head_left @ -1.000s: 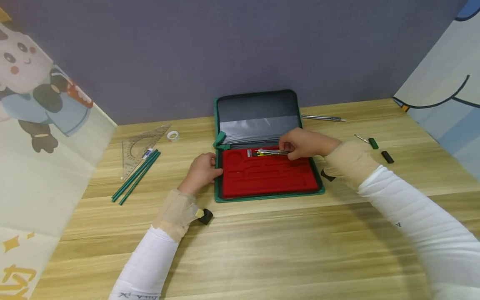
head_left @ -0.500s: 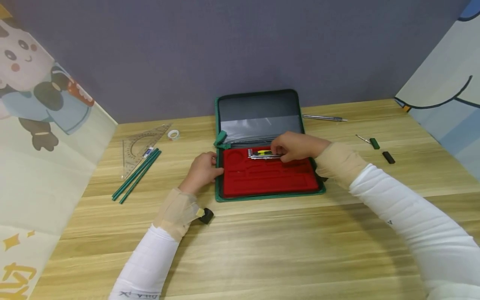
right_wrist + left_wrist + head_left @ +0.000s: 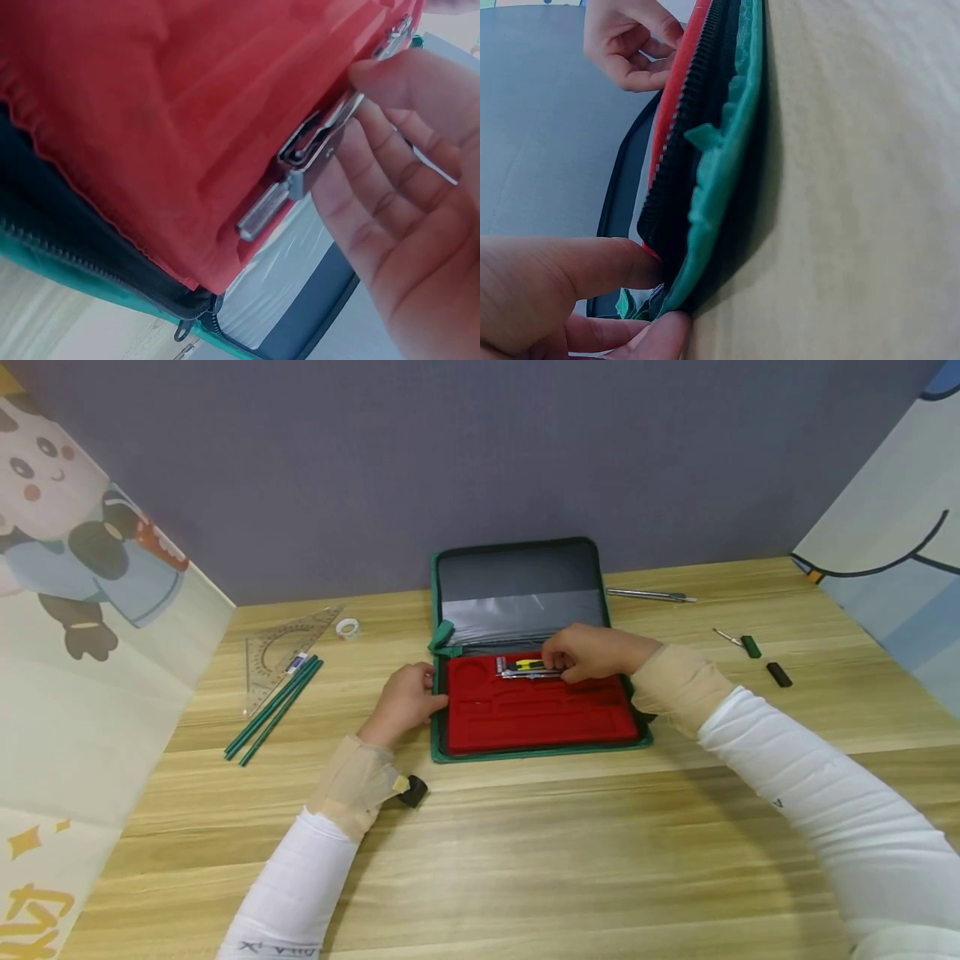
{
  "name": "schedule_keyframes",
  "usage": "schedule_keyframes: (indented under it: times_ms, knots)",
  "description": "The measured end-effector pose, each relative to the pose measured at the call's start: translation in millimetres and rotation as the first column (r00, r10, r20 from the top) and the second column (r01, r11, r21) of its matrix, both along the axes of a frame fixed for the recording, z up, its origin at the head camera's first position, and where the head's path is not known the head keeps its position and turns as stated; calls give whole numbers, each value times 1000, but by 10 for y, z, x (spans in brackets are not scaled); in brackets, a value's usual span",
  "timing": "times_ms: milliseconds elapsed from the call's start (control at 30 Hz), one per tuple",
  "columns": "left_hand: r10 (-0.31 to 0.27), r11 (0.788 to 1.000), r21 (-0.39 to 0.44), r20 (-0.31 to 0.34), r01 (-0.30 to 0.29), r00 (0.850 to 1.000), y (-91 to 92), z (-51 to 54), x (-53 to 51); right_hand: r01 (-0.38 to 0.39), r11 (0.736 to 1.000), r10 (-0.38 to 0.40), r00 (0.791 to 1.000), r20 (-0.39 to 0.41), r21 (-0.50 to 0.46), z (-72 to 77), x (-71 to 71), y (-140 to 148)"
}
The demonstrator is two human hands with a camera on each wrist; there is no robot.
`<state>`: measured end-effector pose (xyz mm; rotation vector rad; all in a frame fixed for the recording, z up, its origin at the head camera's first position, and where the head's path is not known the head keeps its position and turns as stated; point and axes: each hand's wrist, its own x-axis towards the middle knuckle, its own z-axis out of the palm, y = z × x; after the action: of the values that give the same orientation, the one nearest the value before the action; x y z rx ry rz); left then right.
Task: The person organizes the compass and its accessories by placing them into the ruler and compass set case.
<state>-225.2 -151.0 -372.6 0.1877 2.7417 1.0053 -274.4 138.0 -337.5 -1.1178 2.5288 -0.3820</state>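
An unzipped green drawing-set case (image 3: 543, 756) lies open on the table, its dark lid raised at the back. A red moulded tray (image 3: 540, 718) fills its base. My left hand (image 3: 405, 702) grips the case's left edge, thumb inside and fingers at the green rim (image 3: 720, 161). My right hand (image 3: 596, 652) pinches a silver drawing compass (image 3: 528, 675) along the tray's back row. The right wrist view shows the compass's ribbed handle (image 3: 262, 214) low against the red surface; how deep it sits I cannot tell. Behind it lies a small yellow-and-black piece (image 3: 528, 665).
Left of the case lie a clear set square (image 3: 258, 681), green pencils (image 3: 273, 710), an eraser (image 3: 296, 664) and a white ring (image 3: 347, 628). On the right are a metal tool (image 3: 652, 596), a green-ended piece (image 3: 751, 647) and a black block (image 3: 779, 674). A grey partition (image 3: 510, 452) stands behind.
My right hand has moved left with the compass and brought it to the front of the yellow-and-black piece, then held there. My left hand has stayed on the case edge.
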Motion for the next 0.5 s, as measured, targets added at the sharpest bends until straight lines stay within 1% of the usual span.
schedule_keyframes:
  times_ms: [333,500]
  knots:
    - [-2,1000,-7,-12,2,1000,6,9,-4,-16,1000,16,1000,-5,-3,-2,11,21]
    - [2,1000,-1,-8,-2,1000,0,0,-5,-20,1000,20,1000,-11,4,-3,20,25]
